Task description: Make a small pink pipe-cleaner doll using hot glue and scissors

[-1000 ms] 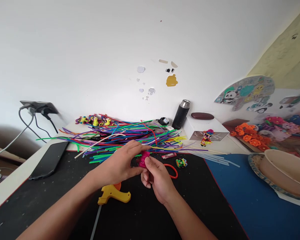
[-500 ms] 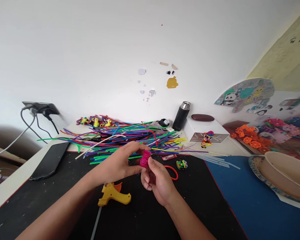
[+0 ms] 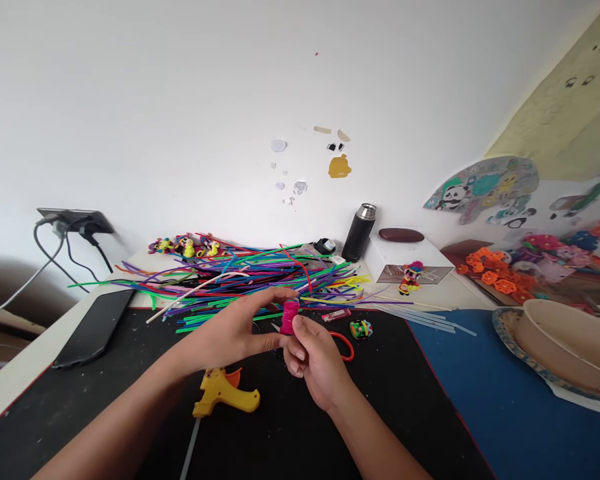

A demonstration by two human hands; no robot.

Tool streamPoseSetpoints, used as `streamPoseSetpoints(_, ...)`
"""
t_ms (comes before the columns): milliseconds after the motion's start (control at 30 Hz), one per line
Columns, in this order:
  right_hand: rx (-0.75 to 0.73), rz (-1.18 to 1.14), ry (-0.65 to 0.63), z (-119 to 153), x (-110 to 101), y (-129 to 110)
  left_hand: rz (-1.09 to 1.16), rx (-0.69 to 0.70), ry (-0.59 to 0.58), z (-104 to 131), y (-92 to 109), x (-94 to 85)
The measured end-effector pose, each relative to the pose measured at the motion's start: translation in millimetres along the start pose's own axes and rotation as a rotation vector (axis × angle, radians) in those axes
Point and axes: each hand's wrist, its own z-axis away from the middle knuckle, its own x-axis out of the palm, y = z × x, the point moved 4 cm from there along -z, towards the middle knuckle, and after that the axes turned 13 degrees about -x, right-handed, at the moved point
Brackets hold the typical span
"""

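A bright pink coil of pipe cleaner (image 3: pixel 289 315) is held upright above the black mat. My right hand (image 3: pixel 317 360) pinches it between thumb and curled fingers. My left hand (image 3: pixel 230 333) spans it from the left, with a fingertip at its top end and the thumb at its lower end. Just behind my hands lie scissors with a red handle (image 3: pixel 349 348), partly covered by the right hand. A yellow hot glue gun (image 3: pixel 227 392) with a glue stick in it rests on the mat below my left hand.
A heap of coloured pipe cleaners (image 3: pixel 240 280) spreads along the wall. A black phone (image 3: pixel 96 328) lies at left. At right are a black flask (image 3: pixel 359 233), a white box (image 3: pixel 410 253), clear glue sticks (image 3: pixel 420 319), a small green figure (image 3: pixel 361 329) and a large bowl (image 3: pixel 565 347).
The pink coil has turned slightly between my fingers and stands more upright. Both hands stay in nearly the same place, while the view has shifted a little.
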Motion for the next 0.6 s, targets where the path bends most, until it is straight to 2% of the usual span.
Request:
streamPoseSetpoints(233,-0.006,0.027,0.014,0.4,-1.1,3.0,-0.106,-0.027,0.074,0.3,-0.3,-1.0)
streamPoseSetpoints(600,-0.060,-0.018,0.112,-5.3,-10.7,7.1,-0.064,0.007,0.108,-1.4,0.0,-7.0)
